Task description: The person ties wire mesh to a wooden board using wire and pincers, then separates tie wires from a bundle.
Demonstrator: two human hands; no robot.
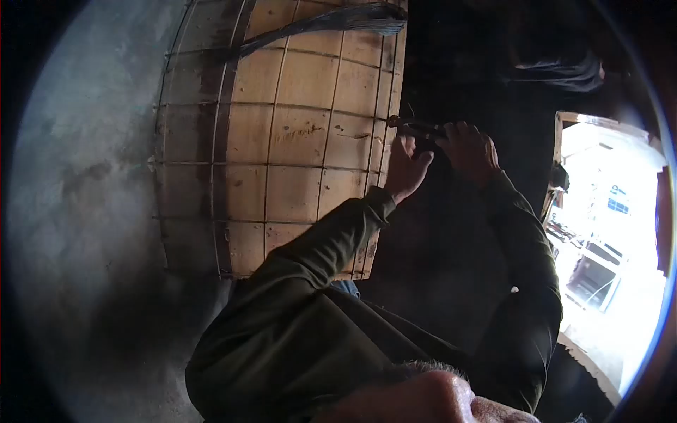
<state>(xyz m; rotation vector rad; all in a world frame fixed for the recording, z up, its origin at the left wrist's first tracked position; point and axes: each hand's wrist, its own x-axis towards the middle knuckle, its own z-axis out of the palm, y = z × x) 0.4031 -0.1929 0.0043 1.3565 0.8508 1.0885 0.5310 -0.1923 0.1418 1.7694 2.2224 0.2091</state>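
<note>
A grid of thin steel rebar [266, 166] lies over a pale wooden board [300, 194]. At the board's right edge, my right hand [471, 151] is closed around the handles of dark pincers [421, 130]. Their rusty head meets the bars at the edge, and a thin wire end curls up beside it. Just below the tool is my left hand [407, 170], its thumb apart from the fingers, close to the edge bars. Its fingertips are partly hidden in shadow. A bundle of dark tie wire [331, 25] rests across the top of the grid.
Left of the board stretches a grey concrete surface [92, 162], partly under the grid. Deep shadow lies to the right. Further right, a bright doorway [613, 233] shows objects outside. Folded dark cloth [564, 72] is dimly visible at upper right.
</note>
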